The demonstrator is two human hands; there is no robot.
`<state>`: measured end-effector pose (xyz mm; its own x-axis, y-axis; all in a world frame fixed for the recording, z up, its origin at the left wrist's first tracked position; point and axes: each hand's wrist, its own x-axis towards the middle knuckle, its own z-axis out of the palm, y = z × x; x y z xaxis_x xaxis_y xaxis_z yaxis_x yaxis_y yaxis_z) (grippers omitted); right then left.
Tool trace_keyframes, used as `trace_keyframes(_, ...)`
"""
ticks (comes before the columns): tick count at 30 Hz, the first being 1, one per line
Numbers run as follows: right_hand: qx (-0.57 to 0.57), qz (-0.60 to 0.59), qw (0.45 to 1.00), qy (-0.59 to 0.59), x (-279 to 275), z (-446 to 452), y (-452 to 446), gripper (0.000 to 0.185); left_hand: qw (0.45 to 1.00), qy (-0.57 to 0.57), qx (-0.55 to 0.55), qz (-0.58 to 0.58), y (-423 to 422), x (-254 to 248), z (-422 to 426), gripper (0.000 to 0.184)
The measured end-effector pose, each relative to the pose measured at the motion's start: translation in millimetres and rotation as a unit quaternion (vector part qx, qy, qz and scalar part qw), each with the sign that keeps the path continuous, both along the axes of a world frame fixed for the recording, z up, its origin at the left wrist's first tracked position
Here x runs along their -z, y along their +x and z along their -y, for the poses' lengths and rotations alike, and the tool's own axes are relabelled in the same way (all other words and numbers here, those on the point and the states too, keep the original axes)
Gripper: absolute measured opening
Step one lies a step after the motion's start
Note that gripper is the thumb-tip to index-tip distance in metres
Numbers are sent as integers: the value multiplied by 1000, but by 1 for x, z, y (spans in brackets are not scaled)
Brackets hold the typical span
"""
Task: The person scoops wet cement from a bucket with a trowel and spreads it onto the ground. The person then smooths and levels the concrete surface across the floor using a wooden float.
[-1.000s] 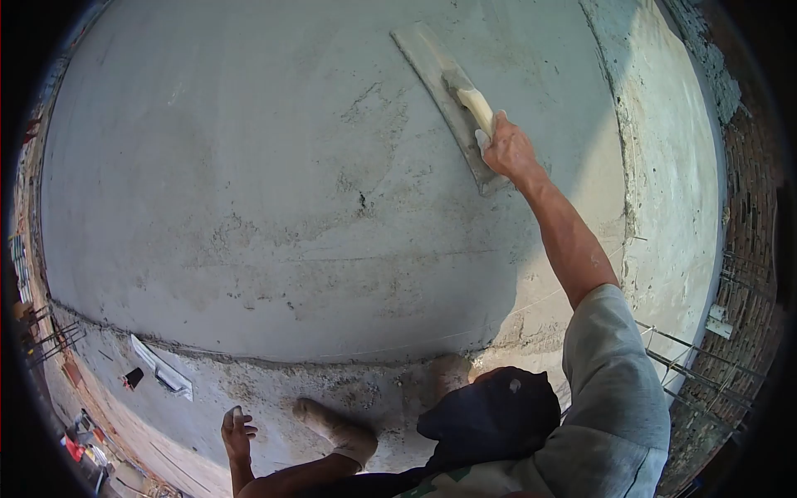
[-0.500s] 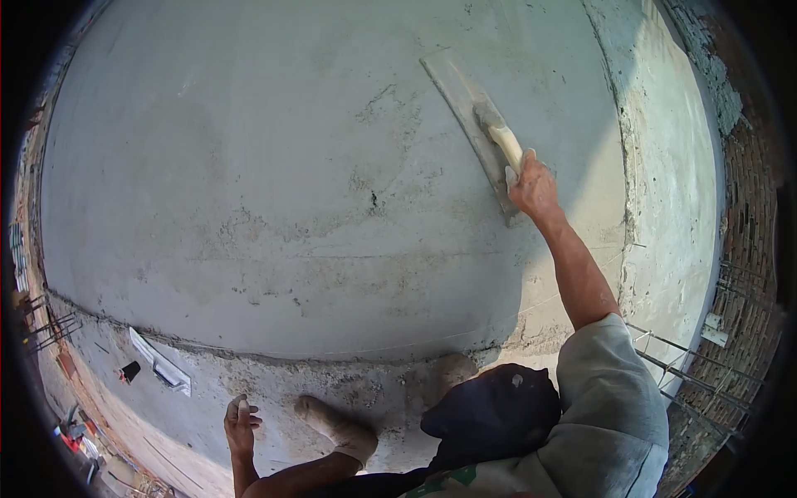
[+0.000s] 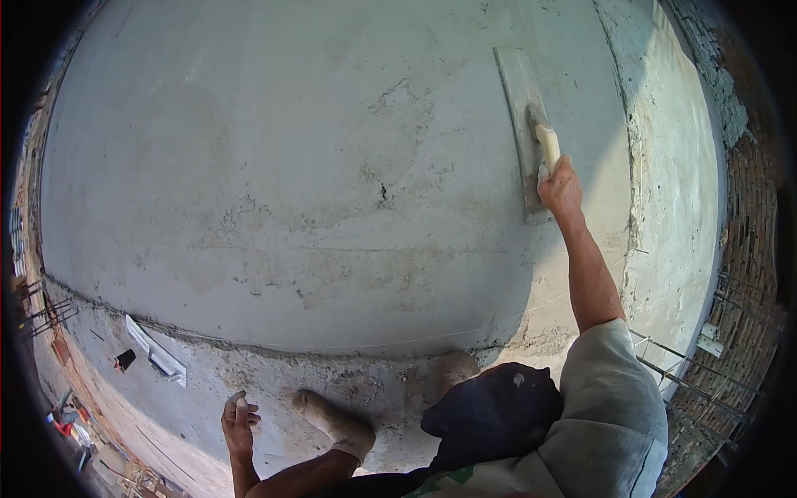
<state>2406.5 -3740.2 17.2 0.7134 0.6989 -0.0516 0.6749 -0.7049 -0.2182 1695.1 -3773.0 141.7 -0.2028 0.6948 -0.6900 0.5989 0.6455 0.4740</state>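
My right hand (image 3: 560,189) is closed round the pale handle of a long flat trowel (image 3: 519,108), whose blade lies on the wet grey cement surface (image 3: 290,158). The blade points away from me, nearly upright in the view, right of the middle. At the lower left my left hand (image 3: 239,417) hangs near my foot, with its fingers bent and partly apart; whether something small and pale is between them is too unclear to tell.
A second trowel (image 3: 156,350) lies on the rough ledge (image 3: 274,378) at the lower left, beside a small black object (image 3: 124,359). Steel bars (image 3: 697,382) stick out at the lower right, near a brick surface (image 3: 743,282).
The trowel in my right hand has moved to the right and turned from a slant to nearly straight. My left hand has barely moved.
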Motion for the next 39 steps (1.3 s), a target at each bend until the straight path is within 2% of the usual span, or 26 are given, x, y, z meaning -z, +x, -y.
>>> trace_keyframes(1,55,10,998,-2,2,-13,17,31,999,-26,-22,-11,-4,1,6,42)
trace_keyframes(3,76,9,996,44,17,-55,57,36,994,-74,-66,-33,-20,7,29,42)
trace_keyframes(4,63,7,997,46,19,-80,68,39,990,-113,-46,-76,-28,8,39,42)
trace_keyframes(7,34,-19,998,45,27,-145,83,48,980,-160,-64,-95,-31,4,46,41)
trace_keyframes(9,46,-61,997,25,34,-180,96,52,985,-135,-45,-95,-27,-2,37,41)
trace_keyframes(11,28,-56,998,30,47,-208,108,48,992,-90,-21,-90,-31,-6,33,41)
trace_keyframes(15,30,-51,995,85,55,-218,79,43,986,-116,-61,-99,-40,-2,49,41)
trace_keyframes(17,-136,37,990,20,93,-207,84,44,977,-175,-82,-96,-46,-2,62,42)
trace_keyframes(19,-137,-41,990,11,51,-166,29,46,966,-223,-101,-81,-45,8,66,43)
trace_keyframes(20,-101,-87,991,3,14,-130,-8,43,968,-223,-94,-68,-43,8,63,43)
trace_keyframes(22,-114,-55,992,7,9,-68,-22,39,976,-195,-74,-63,-33,10,48,43)
trace_keyframes(24,-63,-45,997,-2,2,-43,-3,40,985,-152,-65,-57,-26,5,42,43)
trace_keyframes(26,3,-26,999,46,20,-56,41,41,988,-129,-67,-56,-32,1,41,42)
trace_keyframes(28,19,-75,993,87,22,-97,72,41,985,-143,-68,-65,-34,5,46,41)
trace_keyframes(30,36,-183,978,88,20,-140,73,40,975,-186,-75,-93,-43,6,57,40)
trace_keyframes(33,-88,-106,990,16,5,-132,13,44,964,-233,-73,-103,-41,11,53,40)
trace_keyframes(35,-145,-77,986,-15,8,-80,-12,46,976,-192,-58,-87,-33,15,37,39)
trace_keyframes(37,-121,-47,991,-40,1,-27,-13,45,988,-137,-36,-67,-18,10,24,39)
trace_keyframes(39,-35,-64,997,-13,-3,-9,9,42,994,-95,-38,-44,-18,3,25,38)
